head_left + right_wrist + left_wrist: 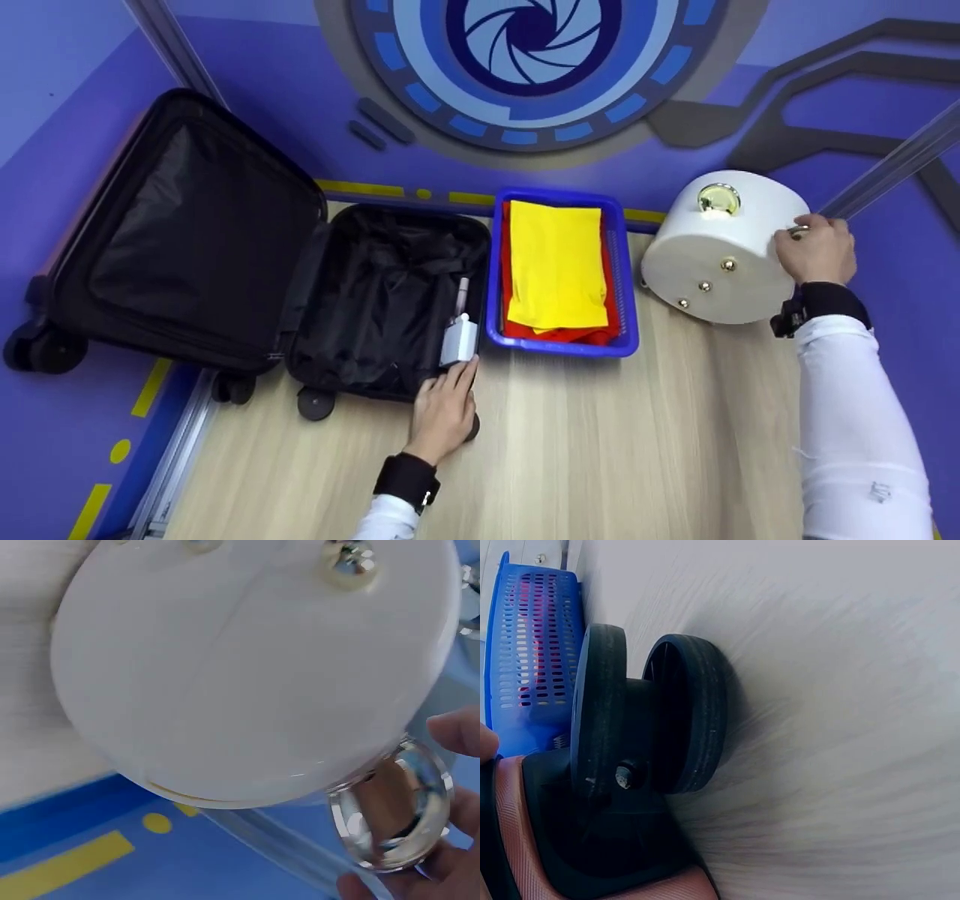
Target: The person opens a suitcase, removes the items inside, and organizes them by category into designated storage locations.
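My left hand (444, 412) rests at the near right corner of an open black suitcase (375, 315), its extended fingers over the rim. Just beyond the fingertips, inside the suitcase, lies a small pale grey box-shaped item (459, 341) with a slim light stick (462, 294) above it. At the right, my right hand (819, 251) holds a shiny round metal fitting (394, 810) on the side of a white drum-shaped container (720, 255). The thumb (457, 731) is on one side of that fitting and curled fingers are on the other. Three gold knobs stud the container's flat face.
Between suitcase and drum stands a blue basket (630, 341) holding folded yellow cloth (556, 262) over red cloth (615, 322). The suitcase lid (202, 240) leans up at the left. Black caster wheels (690, 712) jut from the near side. A purple patterned wall (285, 97) rises behind.
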A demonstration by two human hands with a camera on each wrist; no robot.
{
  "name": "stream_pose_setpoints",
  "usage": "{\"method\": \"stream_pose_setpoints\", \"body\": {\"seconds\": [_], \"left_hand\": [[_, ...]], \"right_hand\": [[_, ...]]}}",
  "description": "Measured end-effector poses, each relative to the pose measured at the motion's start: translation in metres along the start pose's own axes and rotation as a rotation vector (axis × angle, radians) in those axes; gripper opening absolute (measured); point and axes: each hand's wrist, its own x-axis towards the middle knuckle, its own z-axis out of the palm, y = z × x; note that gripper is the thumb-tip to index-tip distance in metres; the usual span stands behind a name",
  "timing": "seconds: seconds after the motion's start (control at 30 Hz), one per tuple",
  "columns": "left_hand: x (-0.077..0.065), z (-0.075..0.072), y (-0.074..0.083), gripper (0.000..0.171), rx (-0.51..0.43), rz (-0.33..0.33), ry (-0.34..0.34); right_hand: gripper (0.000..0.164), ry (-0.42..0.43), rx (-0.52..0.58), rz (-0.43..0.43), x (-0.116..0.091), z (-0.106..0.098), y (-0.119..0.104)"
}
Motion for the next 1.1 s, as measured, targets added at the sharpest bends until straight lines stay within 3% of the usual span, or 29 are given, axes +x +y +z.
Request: {"method": "stream_pose_setpoints", "body": {"seconds": [0.1, 0.23, 0.4, 0.6, 0.87, 1.1], "left_hand": [[-0.006, 0.0, 0.002, 0.062, -0.004, -0.003, -0.006], [-0.011, 0.0, 0.004, 0.062, -0.013, 0.002, 0.002], [-0.013, 0.0, 0.004, 0.061, -0.018, 0.016, 0.015], [-0.008, -0.002, 0.004, 0.06, -0.034, 0.0, -0.013], [-0.002, -0.003, 0.002, 0.06, -0.05, -0.008, -0.03], [0.0, -0.004, 0.0, 0.06, -0.058, -0.021, -0.03]], "right_hand": [[0.073, 0.001, 0.069, 0.095, -0.004, 0.004, 0.016], [0.081, 0.041, 0.129, 0.13, -0.013, 0.012, 0.027], [0.068, 0.147, 0.147, 0.115, -0.024, 0.021, 0.034], [0.053, 0.252, 0.227, 0.023, -0.041, 0.026, 0.038], [0.062, 0.155, 0.205, 0.063, -0.082, 0.014, 0.045], [0.063, 0.155, 0.157, 0.077, -0.137, 0.01, 0.049]]}}
